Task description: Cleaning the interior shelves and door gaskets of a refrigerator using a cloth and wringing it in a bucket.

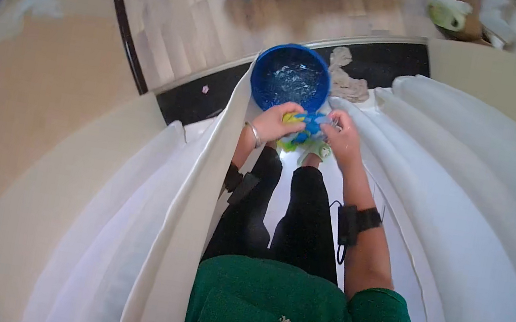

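Note:
Between my hands is a soft blue-and-yellow item [314,122] with pale and bluish parts; whether it is cloth or a plastic packet I cannot tell. Fingers and thumb of my left hand [275,122] pinch its yellow end. At the other end, my right hand [343,135] grips a pale, shiny part. Just beyond the hands stands a round blue bucket [259,66], with rippled water [294,80] inside. The item is held at the bucket's near rim, and its lower part hangs over my feet, partly hiding them.
A crumpled beige cloth [349,81] lies right of the bucket on a dark sill [382,61]. White curtains [443,156] hang close on both sides. Pale green slippers [316,154] are on my feet, on a white floor. Wood-look flooring [184,21] lies beyond the sill.

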The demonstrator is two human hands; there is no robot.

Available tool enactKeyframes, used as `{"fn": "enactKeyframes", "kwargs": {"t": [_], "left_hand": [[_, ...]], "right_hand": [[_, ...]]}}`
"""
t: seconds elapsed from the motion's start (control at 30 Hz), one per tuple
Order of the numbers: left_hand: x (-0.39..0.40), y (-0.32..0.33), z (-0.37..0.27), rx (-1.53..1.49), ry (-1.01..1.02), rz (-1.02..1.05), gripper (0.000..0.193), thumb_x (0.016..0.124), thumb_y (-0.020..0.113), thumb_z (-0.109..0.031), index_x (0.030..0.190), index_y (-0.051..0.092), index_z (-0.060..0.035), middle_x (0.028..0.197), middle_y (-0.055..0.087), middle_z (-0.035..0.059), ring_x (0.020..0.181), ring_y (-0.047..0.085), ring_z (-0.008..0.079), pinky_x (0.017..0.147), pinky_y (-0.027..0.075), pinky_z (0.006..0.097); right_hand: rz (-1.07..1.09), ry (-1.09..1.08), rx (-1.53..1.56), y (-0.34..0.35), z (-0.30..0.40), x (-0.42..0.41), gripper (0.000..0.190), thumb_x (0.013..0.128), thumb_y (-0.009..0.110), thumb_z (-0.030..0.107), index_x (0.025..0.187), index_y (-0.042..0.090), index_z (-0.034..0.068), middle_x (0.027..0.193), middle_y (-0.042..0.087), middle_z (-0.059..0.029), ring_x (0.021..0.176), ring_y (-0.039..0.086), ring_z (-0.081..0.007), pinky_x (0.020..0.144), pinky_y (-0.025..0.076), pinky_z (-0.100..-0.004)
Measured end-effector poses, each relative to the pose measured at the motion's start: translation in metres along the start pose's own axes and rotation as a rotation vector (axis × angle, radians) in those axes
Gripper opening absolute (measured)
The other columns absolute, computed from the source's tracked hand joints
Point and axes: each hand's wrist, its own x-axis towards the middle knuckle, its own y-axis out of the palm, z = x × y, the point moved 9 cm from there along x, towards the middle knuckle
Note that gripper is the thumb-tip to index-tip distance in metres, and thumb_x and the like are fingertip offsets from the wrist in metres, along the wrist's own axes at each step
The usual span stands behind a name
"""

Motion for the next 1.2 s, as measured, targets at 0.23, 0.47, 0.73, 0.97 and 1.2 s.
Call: {"fn": "enactKeyframes", "kwargs": {"t": [0.23,0.47,0.73,0.97,1.2], "left_hand": [[-0.062,0.05,-0.169,0.813,0.819,-0.032,0.023,0.064,0.07,-0.009,0.085,0.062,-0.0034,0.099,0.055,0.0129,0.096,0.052,0.0323,0.084,0.043,0.0392],[-0.129,0.105,-0.144,0.897,0.876,0.223,0.023,0.06,0.072,-0.012,0.074,0.056,-0.0026,0.088,0.049,0.0145,0.087,0.048,0.0351,0.076,0.041,0.0422],[-0.093,0.091,-0.102,0.274,0.34,0.001,0.011,0.087,0.062,-0.015,0.086,0.058,-0.0047,0.077,0.057,-0.0023,0.067,0.051,0.0071,0.061,0.043,0.0234],[-0.106,0.166,-0.033,-0.197,0.095,-0.055,0.026,0.092,0.054,-0.02,0.112,0.058,-0.0049,0.104,0.058,0.0019,0.096,0.053,0.012,0.084,0.042,0.0291],[-0.143,0.227,-0.1,-0.292,0.127,0.203,0.028,0.091,0.049,-0.021,0.11,0.057,-0.0022,0.103,0.057,0.0041,0.099,0.054,0.0168,0.085,0.044,0.0324]], "right_hand": [[-0.257,-0.17,-0.355,-0.035,0.049,-0.109,0.021,0.079,0.057,0.013,0.097,0.049,0.004,0.088,0.06,-0.0191,0.084,0.06,-0.0352,0.075,0.048,-0.0407],[-0.065,-0.258,-0.252,-0.033,0.069,-0.192,0.027,0.081,0.059,0.018,0.104,0.048,0.011,0.076,0.057,-0.0162,0.071,0.058,-0.0359,0.064,0.045,-0.0427],[-0.325,-0.15,-0.667,-0.175,-0.089,-0.283,0.025,0.076,0.061,0.019,0.097,0.06,0.006,0.095,0.06,-0.0161,0.092,0.057,-0.0337,0.086,0.043,-0.0435],[-0.715,0.277,-1.115,-0.342,-0.106,-0.43,0.031,0.076,0.057,0.012,0.107,0.058,0.006,0.12,0.052,-0.0113,0.118,0.042,-0.0294,0.09,0.041,-0.0425],[-0.793,0.404,-1.28,-0.397,-0.124,-0.413,0.029,0.081,0.05,0.015,0.108,0.059,0.007,0.123,0.051,-0.0069,0.123,0.037,-0.0218,0.086,0.039,-0.0405]]}}
